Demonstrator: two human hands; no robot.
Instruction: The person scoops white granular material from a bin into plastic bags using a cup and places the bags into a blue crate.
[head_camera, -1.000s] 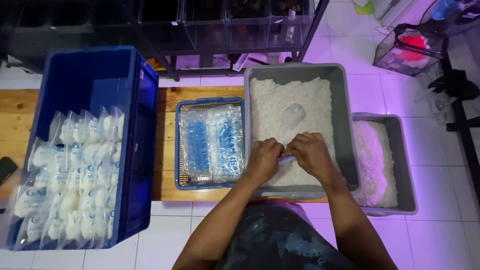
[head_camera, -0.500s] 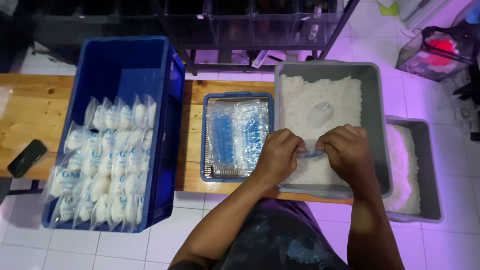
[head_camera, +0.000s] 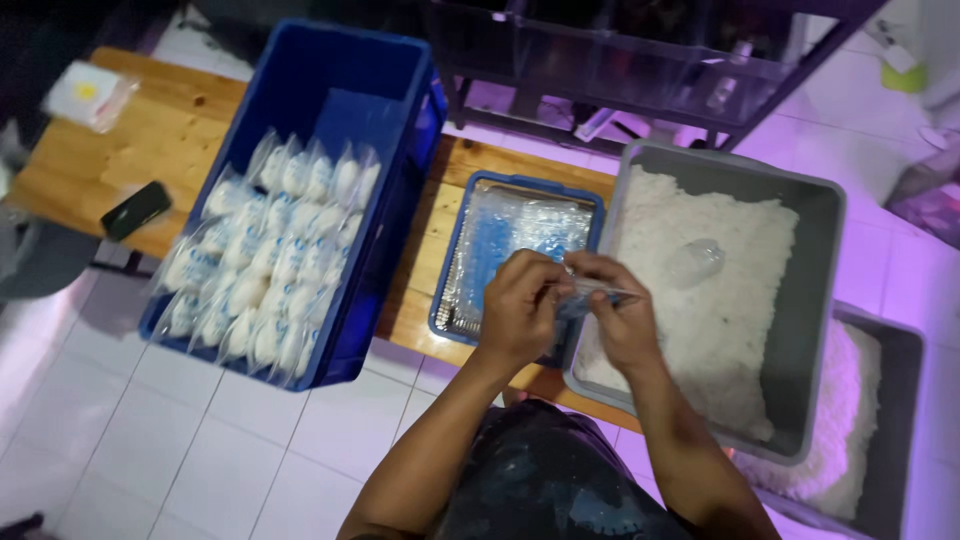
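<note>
Wooden bench (head_camera: 150, 150) carries a blue crate (head_camera: 330, 110) of filled bags. Left hand (head_camera: 520, 305) and right hand (head_camera: 620, 310) together pinch a small clear bag (head_camera: 590, 297) beside the grey tub (head_camera: 820, 300).

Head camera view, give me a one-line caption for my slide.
Both hands, left hand and right hand, pinch a small clear plastic bag above a grey tub of white grains.

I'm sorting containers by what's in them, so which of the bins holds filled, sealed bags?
The tall blue crate on the left; its filled bags stand in rows, unlike the grey tub's loose white grains.
</note>
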